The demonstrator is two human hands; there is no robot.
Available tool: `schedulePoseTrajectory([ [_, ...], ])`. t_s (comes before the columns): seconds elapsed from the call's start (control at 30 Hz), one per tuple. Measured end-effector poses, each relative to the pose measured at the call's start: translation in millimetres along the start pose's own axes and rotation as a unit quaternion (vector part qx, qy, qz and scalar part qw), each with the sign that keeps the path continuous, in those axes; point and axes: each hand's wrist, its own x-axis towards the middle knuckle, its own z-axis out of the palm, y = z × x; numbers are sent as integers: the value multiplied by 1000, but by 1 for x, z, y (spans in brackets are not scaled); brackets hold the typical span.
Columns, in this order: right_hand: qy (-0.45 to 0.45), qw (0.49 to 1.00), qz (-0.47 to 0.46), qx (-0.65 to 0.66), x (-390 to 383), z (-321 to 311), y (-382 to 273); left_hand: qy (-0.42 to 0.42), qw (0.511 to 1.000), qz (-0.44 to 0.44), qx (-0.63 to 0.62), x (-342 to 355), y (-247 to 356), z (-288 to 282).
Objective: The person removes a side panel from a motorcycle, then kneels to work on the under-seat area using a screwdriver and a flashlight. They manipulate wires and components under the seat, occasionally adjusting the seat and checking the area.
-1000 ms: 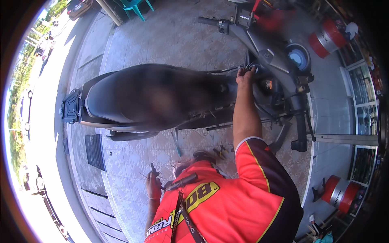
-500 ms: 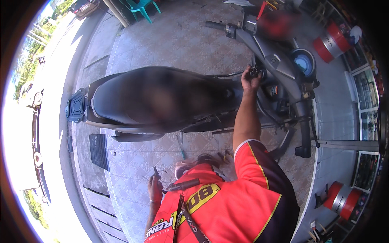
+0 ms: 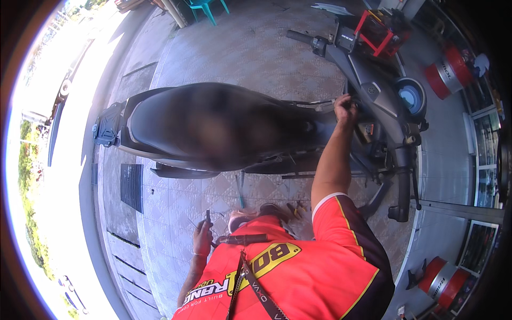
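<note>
A dark grey scooter (image 3: 160, 125) stands crosswise before me, its tail to the left and its handlebar (image 3: 401, 176) to the right. My right hand (image 3: 345, 109) reaches across to the inner front panel, below the instrument display (image 3: 345, 38). Its fingers are curled together there; what they grip is hidden by the hand and the panel. Low beside my body, my left hand (image 3: 202, 237) is closed around a slim dark tool (image 3: 208, 216) that sticks up from the fist. A thin rod also shows by these fingers; its kind is unclear.
On the tiled floor near my feet lie a teal-handled tool (image 3: 241, 200) and pliers (image 3: 298, 208). A red-framed stand (image 3: 376, 34) is beyond the handlebar. Red-and-silver drums (image 3: 448, 72) stand along the right side by glass cabinets (image 3: 486, 136). A teal chair (image 3: 205, 9) is at the back.
My right hand has moved slightly rightward, closer to the front panel; a ring visible at its fingers earlier is now hidden. The left hand keeps its tool. The whole view has shifted a little.
</note>
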Motion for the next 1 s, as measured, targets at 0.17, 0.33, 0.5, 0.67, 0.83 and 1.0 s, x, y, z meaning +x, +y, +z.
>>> schedulePoseTrajectory([
  [0.17,89,958,-65,-265,-41,16,28,-39,999,-8,9,10,14,13],
  [0.33,216,777,-145,-573,-66,25,46,-42,999,-8,12,22,21,21],
  [0.5,321,383,-108,-859,-30,38,19,-62,998,-2,18,36,31,20],
  [0.67,255,88,-147,-952,33,21,-25,-65,998,-4,12,52,39,19],
  [0.83,292,108,-267,-912,100,-21,-78,-90,995,-30,-15,83,49,5],
  [1.0,272,-52,-209,-938,103,-1,-116,-122,992,-25,-22,127,70,-17],
])
